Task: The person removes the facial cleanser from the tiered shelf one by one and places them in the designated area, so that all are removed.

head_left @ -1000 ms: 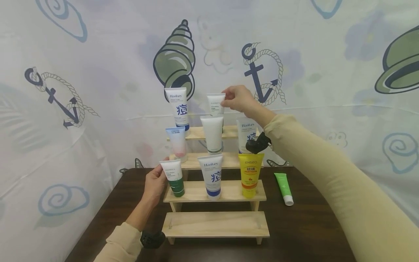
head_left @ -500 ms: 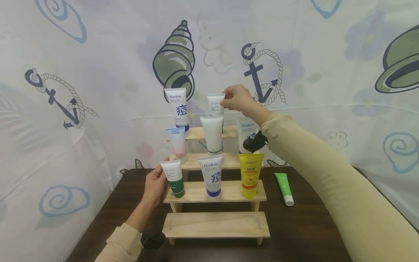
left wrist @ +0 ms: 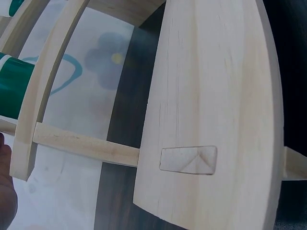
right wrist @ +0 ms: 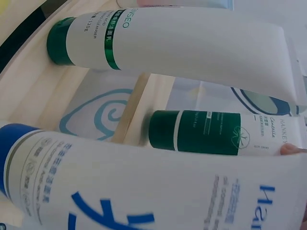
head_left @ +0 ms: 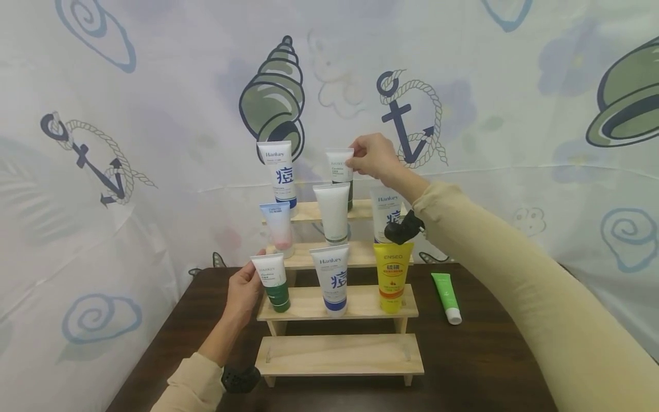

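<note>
Tubes (head_left: 333, 213) upright on stepped rack (head_left: 340, 353); one tube (head_left: 445, 296) flat on table (head_left: 479, 355), rack's right.

A four-step wooden rack (head_left: 340, 353) stands at lower centre on a dark table (head_left: 479, 366). Its steps carry a blue-capped tube (head_left: 278, 171), a pink tube (head_left: 278, 228), a plain white tube (head_left: 332, 210) and a yellow tube (head_left: 392, 276). Right, a green tube (head_left: 446, 296) lies flat. Behind hangs a nautical-print cloth (head_left: 128, 114).
</note>
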### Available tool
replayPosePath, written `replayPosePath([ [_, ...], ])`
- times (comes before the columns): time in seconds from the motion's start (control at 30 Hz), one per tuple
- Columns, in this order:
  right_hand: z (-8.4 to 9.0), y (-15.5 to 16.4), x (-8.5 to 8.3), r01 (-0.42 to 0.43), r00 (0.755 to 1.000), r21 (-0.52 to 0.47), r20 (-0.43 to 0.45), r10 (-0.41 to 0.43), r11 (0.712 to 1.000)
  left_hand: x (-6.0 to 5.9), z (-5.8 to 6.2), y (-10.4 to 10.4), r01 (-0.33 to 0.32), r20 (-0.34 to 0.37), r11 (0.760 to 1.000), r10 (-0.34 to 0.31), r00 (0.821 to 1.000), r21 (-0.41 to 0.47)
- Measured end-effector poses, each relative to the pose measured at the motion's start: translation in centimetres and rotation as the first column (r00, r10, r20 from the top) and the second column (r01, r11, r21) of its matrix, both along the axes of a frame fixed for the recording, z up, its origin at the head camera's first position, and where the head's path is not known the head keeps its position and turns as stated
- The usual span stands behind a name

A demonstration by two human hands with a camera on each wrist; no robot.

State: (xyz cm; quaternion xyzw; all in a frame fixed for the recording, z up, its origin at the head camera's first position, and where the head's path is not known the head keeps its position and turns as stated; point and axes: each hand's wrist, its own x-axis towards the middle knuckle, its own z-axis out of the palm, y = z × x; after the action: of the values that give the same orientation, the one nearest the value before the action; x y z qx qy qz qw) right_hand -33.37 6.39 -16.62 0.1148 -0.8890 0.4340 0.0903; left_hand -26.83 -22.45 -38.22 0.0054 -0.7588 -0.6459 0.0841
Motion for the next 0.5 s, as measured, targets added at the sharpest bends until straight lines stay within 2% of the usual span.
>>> replayPosePath([
  [0.2,0.1,1.3,0.6,0.038,0.996,0.005,-0.080,-0.038,0.999,0.0,-0.2,0.0,-0.002,0.005,1.000,0.002,1.000,-0.004],
  [0.5,0.1,4.3,1.1,0.114,0.977,-0.114,-0.165,-0.132,0.987,-0.2,-0.2,-0.1,0.001,0.006,1.000,-0.001,1.000,0.007],
])
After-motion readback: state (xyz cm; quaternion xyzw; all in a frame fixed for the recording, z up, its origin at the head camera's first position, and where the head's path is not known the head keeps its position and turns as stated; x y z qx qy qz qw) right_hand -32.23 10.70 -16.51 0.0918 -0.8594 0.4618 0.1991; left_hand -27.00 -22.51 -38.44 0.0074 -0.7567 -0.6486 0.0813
